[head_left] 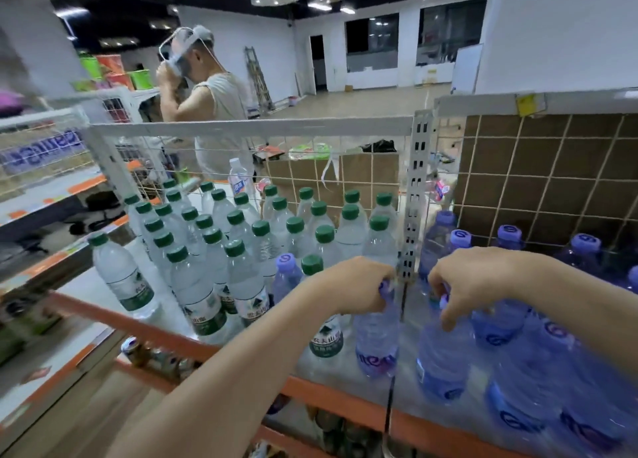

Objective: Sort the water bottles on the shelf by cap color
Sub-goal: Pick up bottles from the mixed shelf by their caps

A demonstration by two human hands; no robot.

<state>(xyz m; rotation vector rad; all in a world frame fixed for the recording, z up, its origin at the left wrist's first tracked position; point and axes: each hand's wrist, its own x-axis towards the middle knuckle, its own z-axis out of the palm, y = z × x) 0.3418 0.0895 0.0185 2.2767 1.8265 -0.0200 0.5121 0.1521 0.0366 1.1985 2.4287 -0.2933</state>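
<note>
head view, looking forward and down

one wide-angle camera close above the shelf point(207, 349) front edge, facing its wire back; both forearms enter from the bottom edge.

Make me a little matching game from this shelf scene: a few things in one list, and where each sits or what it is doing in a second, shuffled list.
Things:
1. green-capped bottles
2. white-capped bottle
3. left hand
4. right hand

Places or states:
A. grips a purple bottle right of the white post
B. crowd the left section
C. stands alone at the back by the wire grid
D. grips a purple cap left of the white post

Pairs: 1-B, 2-C, 3-D, 4-A
</note>
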